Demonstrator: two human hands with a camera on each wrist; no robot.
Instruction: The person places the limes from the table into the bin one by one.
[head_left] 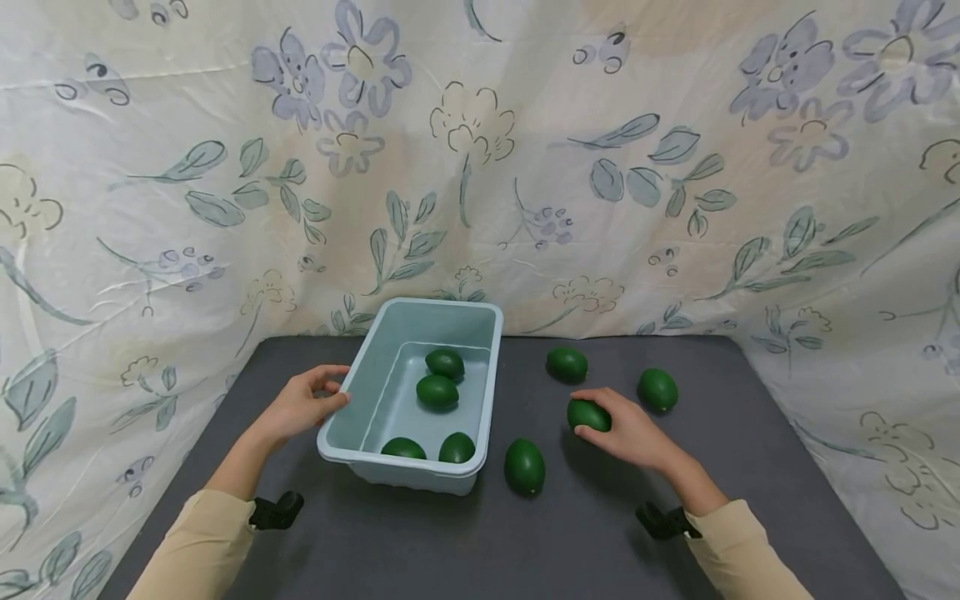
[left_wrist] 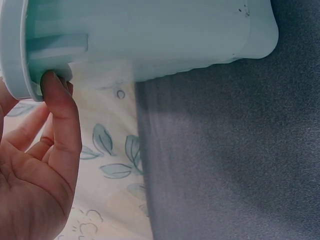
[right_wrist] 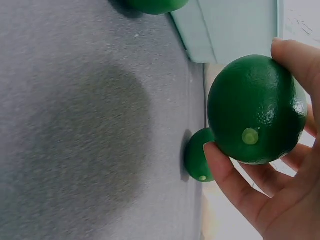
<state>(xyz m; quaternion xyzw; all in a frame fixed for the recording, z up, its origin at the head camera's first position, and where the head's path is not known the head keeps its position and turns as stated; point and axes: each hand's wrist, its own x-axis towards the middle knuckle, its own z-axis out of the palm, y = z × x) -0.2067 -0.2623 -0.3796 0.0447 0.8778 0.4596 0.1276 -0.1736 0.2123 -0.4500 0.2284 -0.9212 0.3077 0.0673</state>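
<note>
My right hand (head_left: 626, 425) holds a green lime (head_left: 588, 415) between thumb and fingers, to the right of a pale blue plastic bin (head_left: 408, 458). In the right wrist view the lime (right_wrist: 255, 107) is lifted off the table, its pale stem spot toward the camera. At the bin's left side, my left hand (head_left: 300, 404) grips the rim, and the left wrist view shows a fingertip tucked under the rim (left_wrist: 15, 50). Several limes lie inside the bin, two near its middle (head_left: 437, 392) and others at its near end, partly hidden by the near wall.
Three limes lie on the dark grey table (head_left: 570, 550): one behind my right hand (head_left: 567, 365), one farther right (head_left: 657, 390), one beside the bin's near right corner (head_left: 524, 467). A flowered cloth (head_left: 525, 275) hangs behind the table and along its sides.
</note>
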